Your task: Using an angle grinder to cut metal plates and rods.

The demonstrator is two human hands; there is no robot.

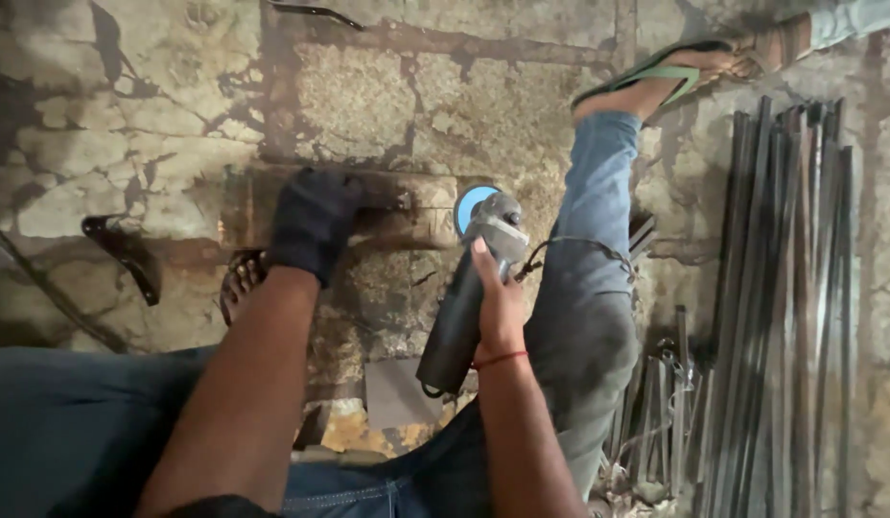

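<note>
Gripping the angle grinder (pixel 461 317) by its body, the bare right hand (pixel 498 302) sets the blue disc (pixel 469 207) just beyond its fingertips, beside the rusty metal block (pixel 407 213). The gloved left hand (pixel 314 223) closes down on that block. Judged step: grinding the block end; contact calls for a steady hold. Steel rods (pixel 781 317) lie right of the right hand on the cracked stone floor (pixel 157 125)

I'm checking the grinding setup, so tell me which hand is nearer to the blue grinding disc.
Right. The right hand grips the angle grinder body just behind the blue disc. The gloved left hand presses on the rusty metal piece, farther off to the disc's left.
</note>
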